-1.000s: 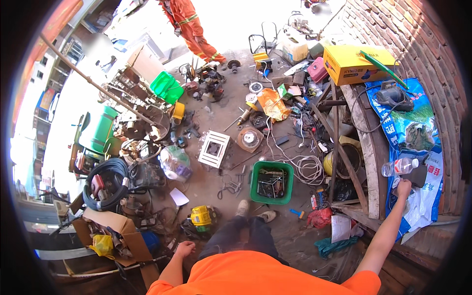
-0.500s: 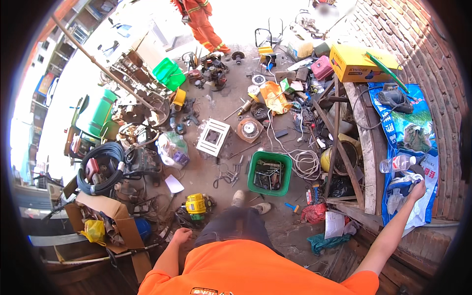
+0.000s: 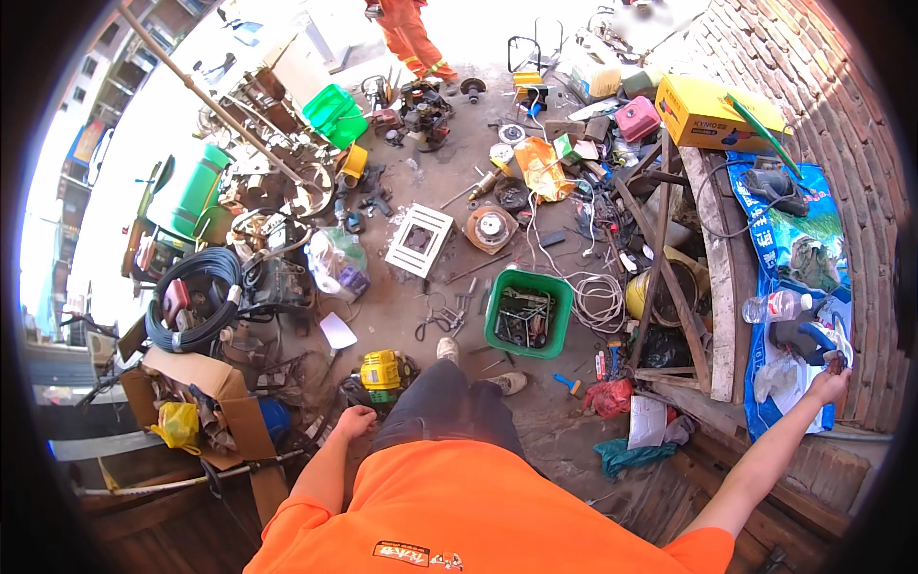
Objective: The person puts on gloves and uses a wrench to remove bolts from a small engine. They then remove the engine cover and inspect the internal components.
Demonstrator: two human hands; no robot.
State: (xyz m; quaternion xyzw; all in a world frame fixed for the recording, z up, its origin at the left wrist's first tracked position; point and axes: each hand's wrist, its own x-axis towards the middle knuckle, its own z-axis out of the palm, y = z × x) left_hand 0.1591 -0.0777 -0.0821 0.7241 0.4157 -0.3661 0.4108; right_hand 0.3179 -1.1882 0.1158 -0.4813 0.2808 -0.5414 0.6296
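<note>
My right hand [image 3: 830, 381] reaches out to the far right, its fingers closed on a blue and white work glove [image 3: 815, 339] above a blue printed plastic sack [image 3: 763, 407]. Next to the glove lie a clear plastic bottle [image 3: 776, 306] and a crumpled clear plastic bag [image 3: 773, 375]. Farther up the sack are a dark power tool [image 3: 775, 188] and a crumpled greyish cloth [image 3: 813, 263]. My left hand [image 3: 357, 421] hangs by my left thigh with its fingers curled and nothing visible in them. Close to it stands a yellow and green machine [image 3: 382, 371].
A green bin of tools [image 3: 491, 330] stands ahead of my feet, beyond it a white square frame [image 3: 397, 253]. A wooden trestle [image 3: 719, 316] borders the sack. Coiled black hose [image 3: 158, 330] and an open cardboard box [image 3: 225, 373] lie left. Someone in orange workwear [image 3: 406, 38] stands far ahead.
My right hand has moved right and slightly down with the glove lifted along, baring a dark patch on the sack. My left hand has dropped slightly, and one foot has stepped forward.
</note>
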